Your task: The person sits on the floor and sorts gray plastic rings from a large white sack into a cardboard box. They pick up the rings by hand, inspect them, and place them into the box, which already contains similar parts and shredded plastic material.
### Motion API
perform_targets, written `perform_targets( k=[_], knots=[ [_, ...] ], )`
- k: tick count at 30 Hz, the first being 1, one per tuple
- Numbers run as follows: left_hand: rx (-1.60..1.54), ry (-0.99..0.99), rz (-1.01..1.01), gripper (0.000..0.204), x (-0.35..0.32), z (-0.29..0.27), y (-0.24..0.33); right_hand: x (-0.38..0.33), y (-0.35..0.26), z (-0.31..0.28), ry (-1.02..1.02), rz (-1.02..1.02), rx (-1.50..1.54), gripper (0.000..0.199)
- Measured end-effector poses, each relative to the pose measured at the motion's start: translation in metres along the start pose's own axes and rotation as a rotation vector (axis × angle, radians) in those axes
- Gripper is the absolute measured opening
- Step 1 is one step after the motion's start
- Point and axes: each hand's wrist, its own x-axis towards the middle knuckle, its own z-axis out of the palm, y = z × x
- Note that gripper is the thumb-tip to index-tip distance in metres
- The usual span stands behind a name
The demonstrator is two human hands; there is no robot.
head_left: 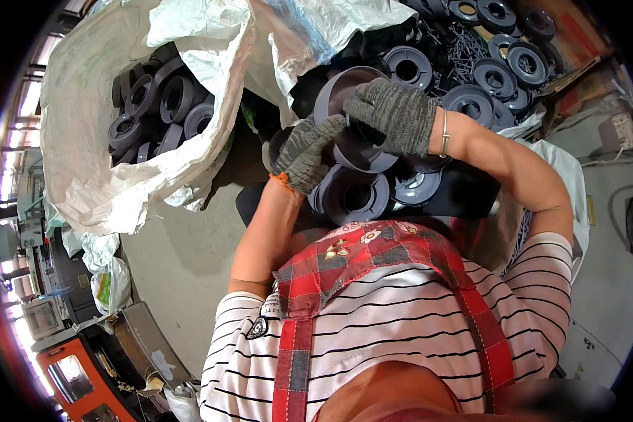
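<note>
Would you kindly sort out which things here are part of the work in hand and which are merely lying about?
In hand:
- left hand and right hand, both gloved, gripping a dark grey plastic spool
- spools on the lap
- spool pile ahead
- white sack of spools

Lying about:
- orange machine
- wall socket
- green-printed bag

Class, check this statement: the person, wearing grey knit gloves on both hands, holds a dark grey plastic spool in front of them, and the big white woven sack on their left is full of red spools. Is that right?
Not quite. The head view shows the white woven sack holding dark grey spools, not red ones. The rest stands: the left hand and right hand, both in grey knit gloves, hold a dark grey plastic spool in front of the person.
</note>
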Motion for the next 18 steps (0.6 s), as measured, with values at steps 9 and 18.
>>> perform_targets(
  k=[9,18],
  knots=[
    [-0.147,-0.011,0.062,0.034,-0.007,0.009,-0.01,-0.02,0.013,0.032,0.163,-0.04,0.01,0.063],
    [-0.132,0.061,0.073,0.037,-0.016,0.002,-0.012,-0.006,-0.017,0.018,-0.032,0.252,0.249,0.068]
  ],
)
